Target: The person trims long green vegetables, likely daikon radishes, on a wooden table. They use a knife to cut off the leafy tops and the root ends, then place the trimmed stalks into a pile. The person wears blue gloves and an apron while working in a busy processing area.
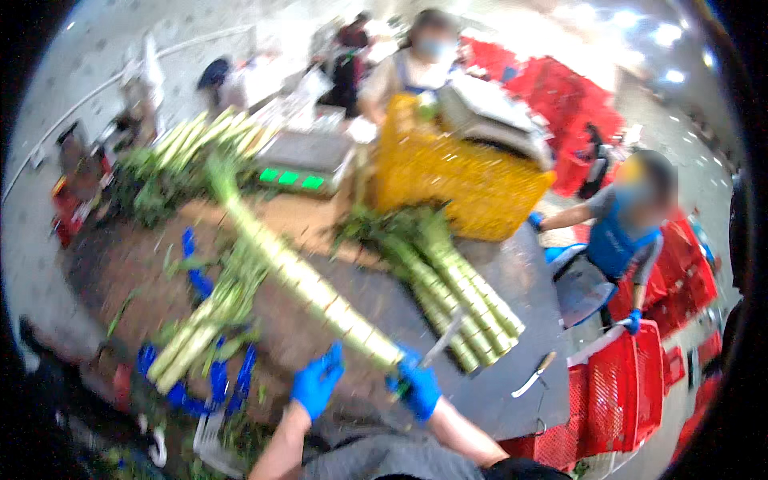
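Note:
A long, pale green ringed vegetable stem with a leafy top slants across the dark table. My right hand, in a blue glove, is closed around the handle of a knife and touches the stem's lower end. My left hand, also in a blue glove, is apart from the stem at its lower left, fingers spread, holding nothing. Several similar stems lie side by side to the right of it. More stems lie at the left, near blue straps. The picture is blurred.
A second knife lies near the table's right edge. A yellow crate bearing a scale stands at the back, beside another scale and more stems. One co-worker is at the right by red crates, another behind the yellow crate.

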The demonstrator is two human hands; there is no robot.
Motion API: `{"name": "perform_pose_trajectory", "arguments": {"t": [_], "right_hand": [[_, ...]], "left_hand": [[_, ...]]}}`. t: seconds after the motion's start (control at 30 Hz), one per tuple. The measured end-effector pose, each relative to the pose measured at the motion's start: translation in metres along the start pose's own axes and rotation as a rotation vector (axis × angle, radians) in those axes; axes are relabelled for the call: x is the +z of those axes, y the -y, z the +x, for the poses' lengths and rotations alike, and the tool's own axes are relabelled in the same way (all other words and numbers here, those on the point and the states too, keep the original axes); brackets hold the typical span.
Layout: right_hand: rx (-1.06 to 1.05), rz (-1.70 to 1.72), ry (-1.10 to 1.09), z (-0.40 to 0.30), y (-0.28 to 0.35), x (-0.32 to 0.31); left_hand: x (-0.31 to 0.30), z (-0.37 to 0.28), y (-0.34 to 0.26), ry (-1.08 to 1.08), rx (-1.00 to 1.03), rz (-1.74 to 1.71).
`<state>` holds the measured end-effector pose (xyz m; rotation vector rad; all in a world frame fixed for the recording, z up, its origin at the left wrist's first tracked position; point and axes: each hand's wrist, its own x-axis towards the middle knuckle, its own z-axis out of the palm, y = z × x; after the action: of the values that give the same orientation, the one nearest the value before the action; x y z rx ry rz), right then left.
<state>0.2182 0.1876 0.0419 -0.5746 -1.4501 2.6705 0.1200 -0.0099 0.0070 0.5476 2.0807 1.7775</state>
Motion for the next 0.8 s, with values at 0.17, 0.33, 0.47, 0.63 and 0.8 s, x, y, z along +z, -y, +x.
{"name": "perform_pose_trajectory", "arguments": {"t": [0.17, 0.33, 0.47, 0.63, 0.8], "right_hand": [[-0.078, -0.254, -0.008, -0.004, 0.027, -0.027], [-0.417, -0.525, 0.156, -0.010, 0.008, -0.009], [-0.103, -0.244, -0.012, -0.020, 0.001, -0.003], [-0.044, -0.181, -0.073, -0.021, -0.005, -0.008], [-0.017, -0.173, 0.008, -0.003, 0.016, 0.023]], "left_hand": [[-0.070, 0.056, -0.038, -0.278, -0.035, -0.826], [-0.111, 0.084, -0.035, -0.540, 0.132, -1.282], [-0.113, 0.078, -0.020, -0.502, 0.228, -1.367], [-0.074, 0.059, -0.045, -0.430, 0.149, -1.190], [0.050, -0.011, -0.009, 0.050, 0.031, -0.131]]}}
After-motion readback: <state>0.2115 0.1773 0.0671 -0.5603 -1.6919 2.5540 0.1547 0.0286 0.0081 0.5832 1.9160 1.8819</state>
